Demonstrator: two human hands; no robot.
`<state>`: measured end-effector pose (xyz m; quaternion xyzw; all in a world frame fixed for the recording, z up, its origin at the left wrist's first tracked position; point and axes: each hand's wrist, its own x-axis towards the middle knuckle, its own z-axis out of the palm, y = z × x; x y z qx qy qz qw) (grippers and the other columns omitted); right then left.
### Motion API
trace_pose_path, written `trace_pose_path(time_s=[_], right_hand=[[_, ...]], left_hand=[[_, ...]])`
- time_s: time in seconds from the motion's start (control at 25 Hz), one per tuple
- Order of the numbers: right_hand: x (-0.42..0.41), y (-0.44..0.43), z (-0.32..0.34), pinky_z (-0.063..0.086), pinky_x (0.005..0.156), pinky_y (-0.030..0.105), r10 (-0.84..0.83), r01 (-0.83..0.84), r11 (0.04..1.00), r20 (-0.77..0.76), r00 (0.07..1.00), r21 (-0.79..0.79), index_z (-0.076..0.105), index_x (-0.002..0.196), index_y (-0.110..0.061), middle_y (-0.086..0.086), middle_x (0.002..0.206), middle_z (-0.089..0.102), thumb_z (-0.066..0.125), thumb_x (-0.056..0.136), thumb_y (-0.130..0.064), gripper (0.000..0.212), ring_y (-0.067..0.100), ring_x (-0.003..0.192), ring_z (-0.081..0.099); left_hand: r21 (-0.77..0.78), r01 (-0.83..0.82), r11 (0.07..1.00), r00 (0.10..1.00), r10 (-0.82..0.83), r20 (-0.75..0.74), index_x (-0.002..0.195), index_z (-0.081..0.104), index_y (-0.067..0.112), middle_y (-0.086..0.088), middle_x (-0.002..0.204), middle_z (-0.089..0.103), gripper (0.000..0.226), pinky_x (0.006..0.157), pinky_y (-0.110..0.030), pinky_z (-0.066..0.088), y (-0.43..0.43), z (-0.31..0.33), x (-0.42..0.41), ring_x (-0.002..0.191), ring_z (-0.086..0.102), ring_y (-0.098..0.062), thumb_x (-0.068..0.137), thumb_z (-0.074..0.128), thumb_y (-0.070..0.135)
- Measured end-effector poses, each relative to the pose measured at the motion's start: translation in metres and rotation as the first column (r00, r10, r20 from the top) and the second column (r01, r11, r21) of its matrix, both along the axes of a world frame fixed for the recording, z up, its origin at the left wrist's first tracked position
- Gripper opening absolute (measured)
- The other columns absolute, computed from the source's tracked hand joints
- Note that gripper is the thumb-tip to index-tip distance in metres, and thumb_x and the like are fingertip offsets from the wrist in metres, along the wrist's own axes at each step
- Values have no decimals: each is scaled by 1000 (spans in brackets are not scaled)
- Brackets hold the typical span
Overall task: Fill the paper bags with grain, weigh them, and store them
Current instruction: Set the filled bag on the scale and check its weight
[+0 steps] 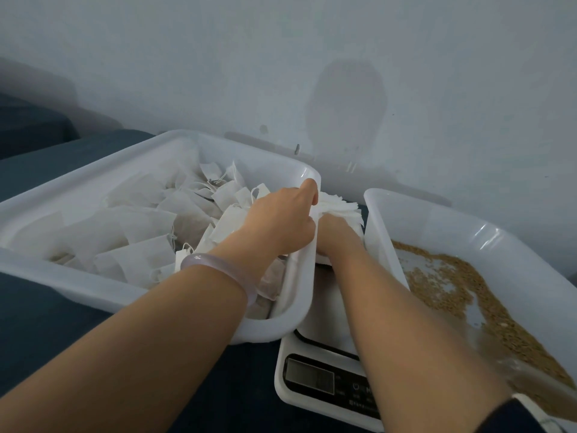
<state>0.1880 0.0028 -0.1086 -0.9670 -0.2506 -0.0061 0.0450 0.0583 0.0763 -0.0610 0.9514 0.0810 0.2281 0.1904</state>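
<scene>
Dark blue cloth (46, 332) is covering the surface under everything, and a pale wall (437, 89) is closing the view behind it.

I am holding the stack of empty paper bags (342, 205) in the gap between the two tubs, just behind the scale. My right hand (338, 237) is gripping the stack from below. Its fingertips are hidden under the paper, so I cannot say exactly how they are lying. My left hand (281, 220) is reaching across the corner of the left tub with its fingers curled onto the top sheets. I think I am trying to pinch one bag free while the other hand is keeping the rest from fanning out.

The scale (324, 379) is sitting between the tubs, close to me. This is probably so that a filled bag is travelling only a short way. I cannot read its display.

The right tub (377, 214) is holding a thin layer of grain (462, 292), which is lying mostly along its near side. The left tub (299, 295) is holding many filled bags (150, 232) with strings, so it is serving as the store. A pale bracelet (212, 264) is sitting on my left wrist.
</scene>
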Motion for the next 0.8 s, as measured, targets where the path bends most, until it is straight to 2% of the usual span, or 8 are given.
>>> trace_pose_path(time_s=[0.08, 0.2, 0.36, 0.48, 0.56, 0.64, 0.72, 0.8], right_hand=[[-1, 0, 16, 37, 57, 26, 3, 0, 998, 54, 999, -57, 48, 89, -19, -2, 82, 52, 47, 85, -11, 9, 22, 73, 49], [-2, -6, 44, 38, 64, 29, -1, 1, 998, -8, 1000, -56, 50, 83, -8, 4, 89, 52, 45, 86, -11, 7, 28, 81, 53], [-7, -33, 78, 23, 46, 27, -53, 49, 977, 17, 998, 206, 35, 58, -13, 4, 59, 37, 44, 82, -9, 26, 22, 53, 36], [-15, -65, 92, 21, 48, 27, -16, -1, 930, 41, 999, 368, 29, 56, -16, 1, 55, 30, 44, 83, -11, 31, 18, 50, 27], [-23, -80, 97, 21, 48, 27, 24, -27, 887, 13, 1000, 460, 29, 57, -16, -1, 55, 30, 45, 87, -12, 34, 15, 50, 26], [-32, -88, 101, 22, 48, 25, 97, -84, 844, 3, 995, 530, 31, 56, -16, -3, 55, 31, 44, 89, -13, 36, 11, 48, 28], [-45, -89, 103, 26, 48, 22, 200, -158, 807, -12, 980, 569, 42, 57, -11, -4, 56, 36, 43, 92, -15, 35, 3, 44, 32], [-56, -89, 103, 31, 47, 15, 290, -196, 751, -48, 956, 631, 52, 62, -13, -5, 61, 44, 42, 94, -16, 34, -2, 46, 37]], left_hand=[[-10, -2, 1000, 1000, 2, -2, 112, 41, 15, 3, 82, 51, 30, 58, -31, 28, 0, 1, 0, 78, 48, -25, 83, 46, 9], [-34, 10, 999, 1000, -10, -7, 111, 43, 15, 3, 80, 51, 29, 61, -31, 31, 1, 1, -1, 78, 48, -24, 82, 46, 9], [-44, 14, 999, 1000, -14, 15, 111, 43, 16, 4, 79, 51, 25, 62, -32, 31, 0, 2, -2, 77, 47, -23, 87, 46, 15], [-63, 7, 998, 998, -3, 58, 113, 44, 16, 4, 87, 53, 23, 66, -32, 35, -2, 2, -2, 81, 49, -23, 92, 46, 23], [-81, 41, 996, 997, -35, 74, 121, 43, 15, 2, 103, 55, 31, 72, -31, 36, -3, 2, -2, 84, 48, -18, 93, 48, 27], [-107, 120, 987, 991, -112, 78, 135, 37, 15, 0, 125, 50, 45, 82, -28, 36, -4, 3, -1, 99, 47, -14, 94, 50, 30], [-145, 199, 969, 979, -189, 82, 145, 25, 15, -2, 143, 38, 57, 97, -28, 33, -6, 4, -1, 125, 40, -16, 95, 48, 32], [-221, 257, 941, 966, -245, 81, 147, 23, 15, 1, 143, 40, 58, 100, -24, 29, -10, 4, 0, 131, 36, -17, 96, 46, 33]])
